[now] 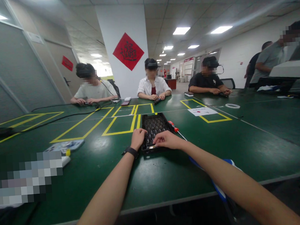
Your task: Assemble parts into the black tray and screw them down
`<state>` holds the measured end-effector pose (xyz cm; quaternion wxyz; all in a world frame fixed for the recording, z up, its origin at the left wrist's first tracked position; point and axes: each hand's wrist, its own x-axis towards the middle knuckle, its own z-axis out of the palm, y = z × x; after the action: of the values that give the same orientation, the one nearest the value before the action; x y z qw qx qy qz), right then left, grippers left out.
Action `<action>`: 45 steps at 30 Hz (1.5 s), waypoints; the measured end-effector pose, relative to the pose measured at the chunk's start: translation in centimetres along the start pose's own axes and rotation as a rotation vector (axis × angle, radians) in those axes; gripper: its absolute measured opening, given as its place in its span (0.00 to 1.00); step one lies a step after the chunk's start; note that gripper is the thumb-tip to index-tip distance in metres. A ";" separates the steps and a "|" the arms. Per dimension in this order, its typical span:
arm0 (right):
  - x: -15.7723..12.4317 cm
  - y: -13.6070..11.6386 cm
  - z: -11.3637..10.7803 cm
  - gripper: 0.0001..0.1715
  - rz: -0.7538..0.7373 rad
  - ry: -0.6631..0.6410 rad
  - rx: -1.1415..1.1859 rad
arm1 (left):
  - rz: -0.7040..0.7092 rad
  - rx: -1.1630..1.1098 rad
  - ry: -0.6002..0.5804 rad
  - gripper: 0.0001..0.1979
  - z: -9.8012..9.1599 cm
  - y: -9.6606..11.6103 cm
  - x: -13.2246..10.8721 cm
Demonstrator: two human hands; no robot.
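A black tray (154,120) lies on the green table (170,173) about midway between its left and right edges, closer to the near edge than the far one, and it holds many small dark parts too fine to count. The left hand (138,137), with a black watch (131,151) on its wrist, rests on the tray's left rim with fingers curled together; whether they clamp the rim cannot be told. The right hand (167,140) sits at the tray's near right corner, fingertips bunched downward on the rim; what they pinch, if anything, is too small to see. One red-handled screwdriver (174,127) lies just beside the tray's right side. Two red diamond signs show, one on the white pillar (128,51) and one on the left door (67,63); their dark characters cannot be read. A white sheet (202,111) with a small red mark, also unreadable, lies inside a yellow taped box (219,120), and a white tape ring (232,106) sits beyond it. Several more yellow boxes mark the far half. Bare green surface lies open on the tray's near side and to its right. A blue and white card (64,146) lies toward the left edge. Three people sit along the far edge, and two stand at the right.
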<state>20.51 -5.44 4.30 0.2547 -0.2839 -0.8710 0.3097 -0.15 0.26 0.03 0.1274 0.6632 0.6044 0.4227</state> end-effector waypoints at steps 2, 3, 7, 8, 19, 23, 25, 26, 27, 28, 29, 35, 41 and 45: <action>0.0 0.0 0.0 0.17 -0.008 0.001 0.005 | 0.002 0.003 0.000 0.16 0.0 0.0 0.0; 0.0 0.0 0.0 0.17 -0.015 0.003 0.007 | 0.002 0.004 -0.005 0.16 0.0 0.0 0.0; 0.0 -0.1 -0.1 0.17 -0.041 0.018 -0.006 | 0.001 0.013 -0.023 0.16 0.0 0.0 0.0; 0.0 -0.1 -0.1 0.18 -0.040 0.021 -0.006 | 0.001 0.016 -0.025 0.16 0.0 0.0 0.0; 0.0 0.2 0.0 0.17 -0.020 -0.006 -0.001 | 0.002 -0.006 -0.002 0.16 0.0 -0.1 0.0; 0.0 0.1 -0.1 0.16 -0.036 0.008 -0.029 | 0.002 -0.016 -0.002 0.16 0.1 -0.1 0.1; 0.0 0.0 -0.1 0.16 -0.046 0.009 -0.049 | -0.002 -0.013 -0.003 0.16 0.0 -0.1 0.0; 0.0 -0.1 -0.2 0.16 -0.052 0.009 -0.059 | -0.005 -0.010 -0.002 0.16 0.0 0.0 0.0; 0.0 -0.1 -0.2 0.16 -0.056 0.009 -0.067 | -0.006 -0.006 -0.001 0.16 0.0 0.0 0.0; 0.0 -0.2 -0.3 0.17 -0.059 0.007 -0.074 | -0.006 -0.002 0.001 0.16 -0.1 0.0 -0.1; -0.1 -0.3 -0.3 0.16 -0.062 0.006 -0.083 | -0.004 0.000 0.003 0.16 -0.1 0.1 -0.1; -0.1 -0.2 -0.3 0.16 -0.063 -0.009 -0.109 | -0.001 -0.014 -0.007 0.16 0.0 0.0 -0.1; 0.0 -0.2 -0.3 0.15 -0.084 0.004 -0.112 | 0.018 -0.015 -0.015 0.16 0.0 -0.1 0.0; 0.0 -0.5 -0.3 0.14 -0.068 0.011 -0.118 | 0.016 -0.014 -0.007 0.16 0.1 -0.2 0.1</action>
<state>20.56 -5.67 4.86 0.2527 -0.2704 -0.8955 0.2473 -0.24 0.39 -0.15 0.1308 0.6685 0.5957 0.4255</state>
